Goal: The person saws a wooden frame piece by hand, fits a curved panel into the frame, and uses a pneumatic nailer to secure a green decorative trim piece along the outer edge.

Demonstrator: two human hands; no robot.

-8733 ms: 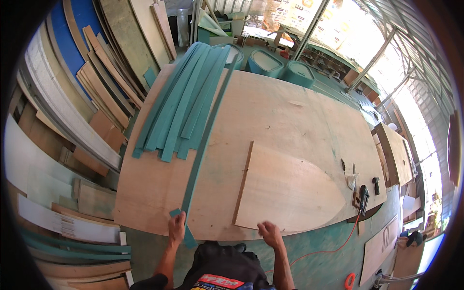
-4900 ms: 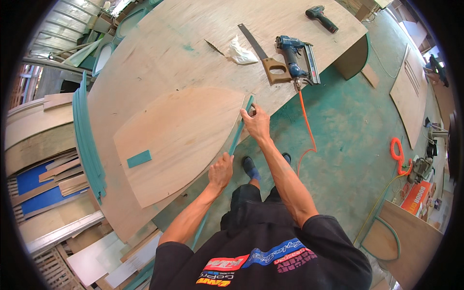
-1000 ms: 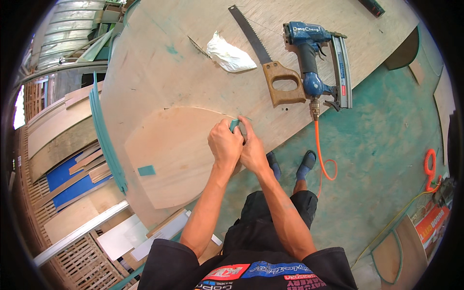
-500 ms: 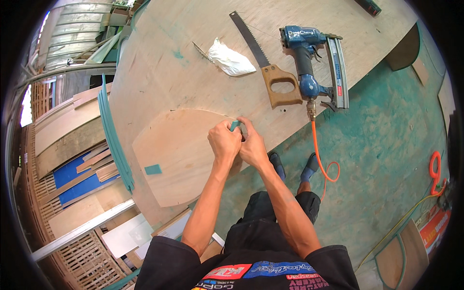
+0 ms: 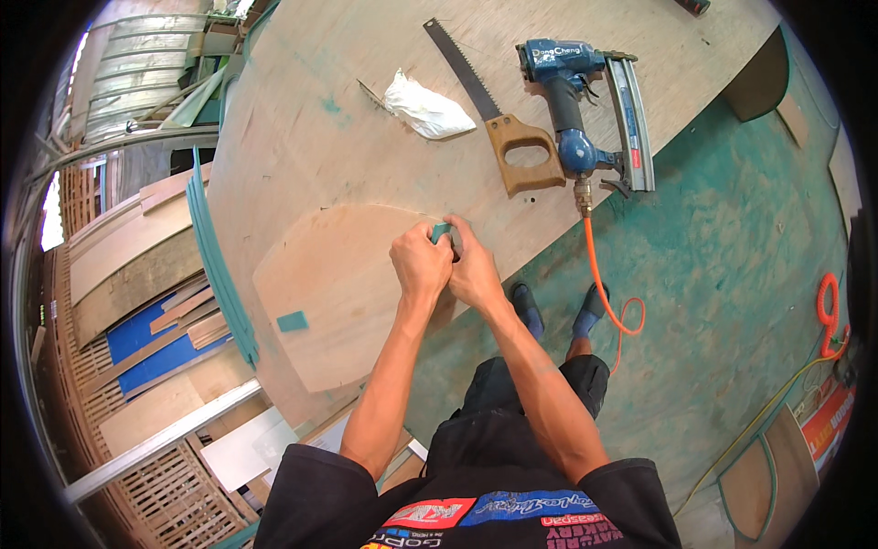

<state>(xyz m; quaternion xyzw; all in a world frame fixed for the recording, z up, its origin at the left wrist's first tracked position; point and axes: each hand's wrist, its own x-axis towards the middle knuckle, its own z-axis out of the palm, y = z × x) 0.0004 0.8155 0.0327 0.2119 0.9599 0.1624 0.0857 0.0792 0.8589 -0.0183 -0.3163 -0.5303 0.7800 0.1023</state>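
Observation:
My left hand (image 5: 421,261) and my right hand (image 5: 475,271) are close together over the edge of a curved plywood panel (image 5: 338,265). Both are closed around a small teal strip (image 5: 441,231), whose upper end shows between the fingers. The rest of it is hidden by my hands. A flat teal piece (image 5: 293,321) lies on the left part of the panel. Beyond my hands, to the right, a handsaw (image 5: 525,156) with a wooden handle rests on the worktable (image 5: 302,119).
A blue nail gun (image 5: 572,105) lies beside the saw, its orange air hose (image 5: 594,265) running down to the green floor. Near the saw is a crumpled white bag (image 5: 428,105). Long teal strips (image 5: 219,265) line the table's left side, with wood offcuts (image 5: 187,311) beyond.
The whole view has shifted slightly, moving the tools a little up and left in the picture. My hands keep their grip on the teal strip, with hardly any other motion.

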